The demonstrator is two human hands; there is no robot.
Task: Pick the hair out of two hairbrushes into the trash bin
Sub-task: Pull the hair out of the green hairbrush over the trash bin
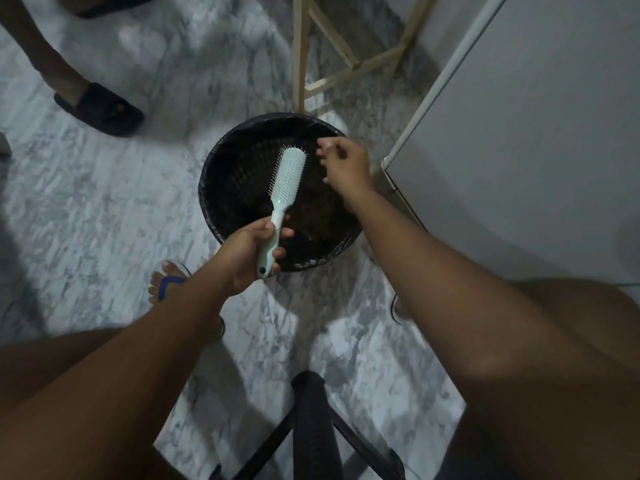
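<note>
Grey marbled floor (104,188), black trash bin (221,161) at frame centre. Left hand (249,252) clenched on the handle of a pale green hairbrush (287,178) — head over the bin. Right hand (343,164) above the bin's right rim, fingers (323,147) pinched together — contents indiscernible.

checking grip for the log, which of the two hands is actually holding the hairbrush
The left hand: it is wrapped around the handle of the pale mint plastic hairbrush over the round black trash bin. The right hand, fingers pinched, hovers beside the bristles, apart from the brush.
</note>
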